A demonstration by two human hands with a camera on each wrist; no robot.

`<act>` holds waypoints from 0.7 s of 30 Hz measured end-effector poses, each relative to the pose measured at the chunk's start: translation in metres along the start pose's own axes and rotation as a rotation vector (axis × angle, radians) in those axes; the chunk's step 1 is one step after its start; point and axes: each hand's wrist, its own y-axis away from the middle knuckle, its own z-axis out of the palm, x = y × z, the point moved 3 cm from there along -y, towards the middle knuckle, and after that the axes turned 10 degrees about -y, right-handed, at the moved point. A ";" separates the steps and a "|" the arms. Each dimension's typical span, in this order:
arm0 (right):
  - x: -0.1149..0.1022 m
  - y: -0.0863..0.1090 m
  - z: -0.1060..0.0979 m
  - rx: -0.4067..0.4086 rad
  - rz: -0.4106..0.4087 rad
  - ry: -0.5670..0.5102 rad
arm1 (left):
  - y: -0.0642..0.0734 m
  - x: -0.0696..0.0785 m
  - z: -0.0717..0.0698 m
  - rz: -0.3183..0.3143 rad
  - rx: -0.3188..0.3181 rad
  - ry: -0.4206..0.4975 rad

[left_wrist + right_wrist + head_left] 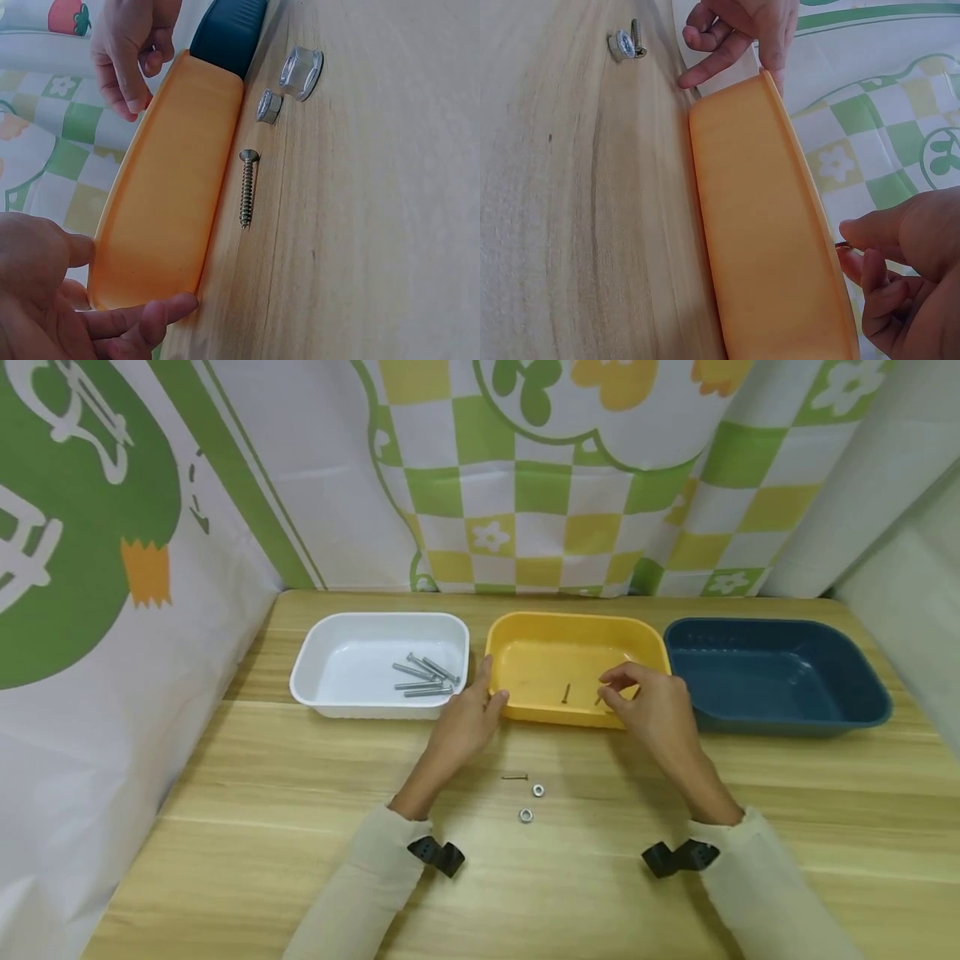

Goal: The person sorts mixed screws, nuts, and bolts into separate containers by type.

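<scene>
My left hand [463,720] touches the left end of the yellow tray [525,670], with its fingers fairly straight and spread about the front corner. Over the tray's right part, my right hand [658,708] pinches a small screw [843,245] between thumb and finger; most of that screw is hidden by the fingertips. Another screw [566,693] lies inside the yellow tray. On the table in front of the tray are a brass-coloured screw [247,187], a smaller nut [538,791] and a larger flanged nut [526,816].
To the left stands a white tray [326,672] holding several long silver bolts [423,670]. A dark blue tray [750,681] adjoins the yellow one on the right. Behind the wooden table [300,827] hangs a green and yellow checked cloth [540,535].
</scene>
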 end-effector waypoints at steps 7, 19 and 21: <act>0.002 0.006 -0.001 0.007 0.030 -0.042 | 0.001 -0.001 0.001 0.002 0.005 -0.014; -0.001 0.023 -0.006 -0.014 0.080 -0.322 | 0.001 0.000 0.000 0.009 -0.004 -0.040; -0.001 0.026 -0.008 -0.030 0.096 -0.358 | 0.001 0.001 0.000 0.004 -0.008 -0.037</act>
